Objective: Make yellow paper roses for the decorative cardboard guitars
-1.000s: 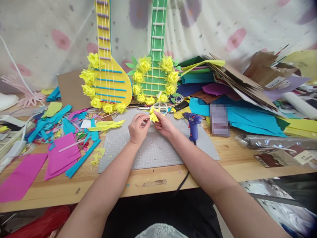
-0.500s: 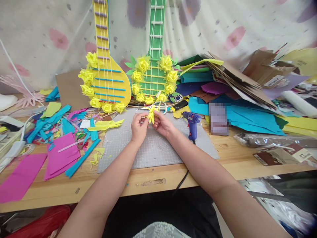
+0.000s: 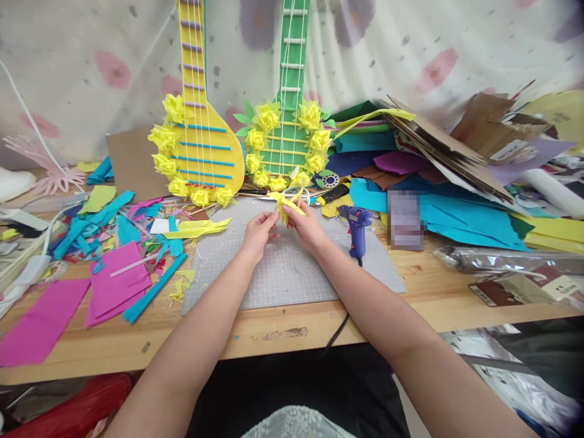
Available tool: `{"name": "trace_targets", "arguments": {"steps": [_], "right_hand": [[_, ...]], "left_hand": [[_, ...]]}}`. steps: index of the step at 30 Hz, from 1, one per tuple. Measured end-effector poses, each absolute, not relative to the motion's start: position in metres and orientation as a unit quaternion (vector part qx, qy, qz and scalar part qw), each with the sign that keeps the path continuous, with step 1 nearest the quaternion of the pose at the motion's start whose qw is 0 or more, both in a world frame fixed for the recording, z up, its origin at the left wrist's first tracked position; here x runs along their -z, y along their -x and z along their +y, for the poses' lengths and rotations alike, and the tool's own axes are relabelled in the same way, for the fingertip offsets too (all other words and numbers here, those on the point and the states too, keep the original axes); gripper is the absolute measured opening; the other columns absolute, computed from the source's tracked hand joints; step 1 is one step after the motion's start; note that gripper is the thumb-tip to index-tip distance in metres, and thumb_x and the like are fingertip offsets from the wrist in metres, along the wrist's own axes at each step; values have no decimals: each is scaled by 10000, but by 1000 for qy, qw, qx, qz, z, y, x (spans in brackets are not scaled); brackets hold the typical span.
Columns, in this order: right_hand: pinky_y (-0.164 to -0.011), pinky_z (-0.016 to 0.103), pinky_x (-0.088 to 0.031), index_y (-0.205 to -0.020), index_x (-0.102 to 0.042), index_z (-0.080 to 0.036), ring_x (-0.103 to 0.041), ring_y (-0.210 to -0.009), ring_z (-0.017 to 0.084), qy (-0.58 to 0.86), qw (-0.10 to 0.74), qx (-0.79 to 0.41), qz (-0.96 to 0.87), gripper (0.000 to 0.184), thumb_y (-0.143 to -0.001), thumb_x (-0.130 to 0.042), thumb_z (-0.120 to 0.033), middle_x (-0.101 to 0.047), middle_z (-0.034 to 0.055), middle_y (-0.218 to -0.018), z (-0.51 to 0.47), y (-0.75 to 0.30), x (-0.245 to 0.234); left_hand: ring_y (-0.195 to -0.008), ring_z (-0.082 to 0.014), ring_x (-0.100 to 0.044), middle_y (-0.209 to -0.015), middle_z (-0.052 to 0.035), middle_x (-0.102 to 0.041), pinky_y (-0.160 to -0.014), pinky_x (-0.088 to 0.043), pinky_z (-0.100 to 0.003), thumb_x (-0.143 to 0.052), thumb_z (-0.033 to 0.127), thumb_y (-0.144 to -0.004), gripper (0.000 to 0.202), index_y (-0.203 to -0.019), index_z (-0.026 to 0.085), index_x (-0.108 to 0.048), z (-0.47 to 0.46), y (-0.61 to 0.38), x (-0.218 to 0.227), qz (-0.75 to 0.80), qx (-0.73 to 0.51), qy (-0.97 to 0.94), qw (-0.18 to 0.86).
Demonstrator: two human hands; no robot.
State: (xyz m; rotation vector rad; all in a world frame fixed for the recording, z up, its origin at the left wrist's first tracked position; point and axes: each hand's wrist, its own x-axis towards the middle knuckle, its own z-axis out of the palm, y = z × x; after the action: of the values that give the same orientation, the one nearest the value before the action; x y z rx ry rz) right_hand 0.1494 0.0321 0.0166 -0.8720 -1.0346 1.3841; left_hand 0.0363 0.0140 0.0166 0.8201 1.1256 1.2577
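Above the grey cutting mat [image 3: 255,283], both hands meet at a small yellow paper flower [image 3: 287,205] with pointed petals spread outward. My right hand [image 3: 306,225] is closed around its base. The fingertips of my left hand [image 3: 259,232] pinch a petal on its left side. Behind the flower lies a pair of scissors [image 3: 305,196] with pale handles, partly hidden. A blue hot glue gun [image 3: 357,231] stands on the mat to the right of my right hand.
A yellow paper guitar [image 3: 207,146] and a green one [image 3: 289,137], both trimmed with yellow flowers, lean at the back. Left are pink sheets [image 3: 116,280] and blue scraps. Blue paper [image 3: 469,213], cardboard [image 3: 438,146] and a wrapped packet [image 3: 506,258] lie right.
The flower has turned in my fingers, and its petals now spread sideways instead of hanging down. My left hand has shifted slightly, and the view has moved a little.
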Motion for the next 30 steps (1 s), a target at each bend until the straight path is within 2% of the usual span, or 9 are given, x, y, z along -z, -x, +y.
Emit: {"name": "trace_targets", "arguments": {"steps": [3, 6, 10, 13, 18, 26, 30], "right_hand": [[-452, 185, -323, -766, -507, -189, -365, -492, 39, 341, 531, -618, -469, 243, -605, -664, -282, -425, -70, -596, 31, -155, -19], [-455, 186, -327, -807, -535, -185, -304, -461, 42, 281, 485, -690, -458, 200, -621, -602, -213, -322, -87, -526, 32, -162, -22], [-386, 175, -217, -800, -546, -175, -171, -398, 37, 300, 454, -712, -444, 161, -679, -574, -278, -194, -111, -453, 37, -168, -20], [-376, 174, -186, -760, -529, -177, -190, -384, 26, 331, 440, -699, -456, 232, -637, -654, -330, -267, -112, -446, 39, -166, -14], [-378, 169, -194, -755, -534, -165, -236, -403, 12, 330, 439, -697, -461, 291, -579, -711, -316, -408, -88, -519, 38, -161, -10], [-381, 164, -200, -728, -516, -174, -233, -392, 10, 315, 458, -697, -454, 273, -592, -703, -319, -368, -100, -492, 36, -163, -15], [-394, 166, -218, -726, -516, -176, -247, -407, 14, 303, 457, -695, -465, 254, -618, -692, -324, -368, -92, -509, 36, -164, -16]], "left_hand": [[-474, -22, -405, -603, 38, -456, -433, -415, -143, -697, 245, -642, 162, -680, 136, -583, 15, -30, -22, 444, -517, -298, 669], [-458, -7, -400, -592, 39, -434, -429, -408, -110, -615, 188, -736, 87, -695, 129, -566, 17, -23, -26, 359, -488, -226, 763], [-448, -2, -389, -593, 29, -421, -426, -409, -93, -511, 171, -817, 101, -750, 125, -571, 17, -18, -28, 284, -444, -175, 832], [-429, 3, -374, -584, 34, -406, -409, -399, -85, -514, 161, -814, 87, -775, 119, -578, 18, -18, -25, 290, -433, -173, 836], [-425, -1, -400, -553, 41, -411, -401, -397, -91, -556, 120, -772, 46, -734, 111, -581, 20, -20, -19, 347, -468, -183, 792], [-537, -47, -540, -622, -10, -538, -501, -489, -128, -521, 152, -804, 95, -771, 117, -604, 19, -20, -26, 361, -458, -149, 798], [-519, -42, -521, -642, -16, -551, -509, -496, -135, -503, 145, -808, 107, -770, 121, -601, 18, -21, -29, 342, -456, -140, 810]]}}
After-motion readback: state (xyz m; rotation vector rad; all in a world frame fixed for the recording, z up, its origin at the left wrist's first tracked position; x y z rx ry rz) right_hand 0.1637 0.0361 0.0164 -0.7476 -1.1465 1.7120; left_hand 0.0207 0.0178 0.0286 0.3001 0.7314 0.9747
